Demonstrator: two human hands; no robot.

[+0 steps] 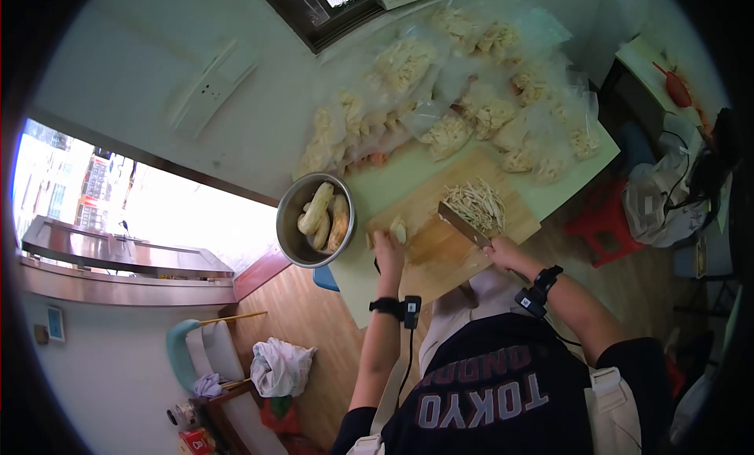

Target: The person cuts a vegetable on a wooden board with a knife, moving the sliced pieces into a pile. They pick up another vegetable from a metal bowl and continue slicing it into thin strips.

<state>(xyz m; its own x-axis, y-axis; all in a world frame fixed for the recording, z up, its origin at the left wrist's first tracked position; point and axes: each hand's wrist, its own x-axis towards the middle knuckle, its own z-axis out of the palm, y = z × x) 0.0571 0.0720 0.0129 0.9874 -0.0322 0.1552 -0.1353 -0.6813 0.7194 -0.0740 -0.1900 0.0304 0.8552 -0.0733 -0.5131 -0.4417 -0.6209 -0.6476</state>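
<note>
In the head view my right hand grips the handle of a broad-bladed kitchen knife. Its blade lies beside a heap of thin pale vegetable strips on the wooden cutting board. My left hand is closed around a pale piece of vegetable at the board's left side, apart from the knife. Left of that hand stands a steel bowl with several long, peeled, pale root vegetables, some browned. Their exact kind cannot be made out.
Clear plastic bags of cut pale pieces crowd the back of the light green table. To the right is a red stool near a white plastic bag. A chair and a white bundle are at lower left.
</note>
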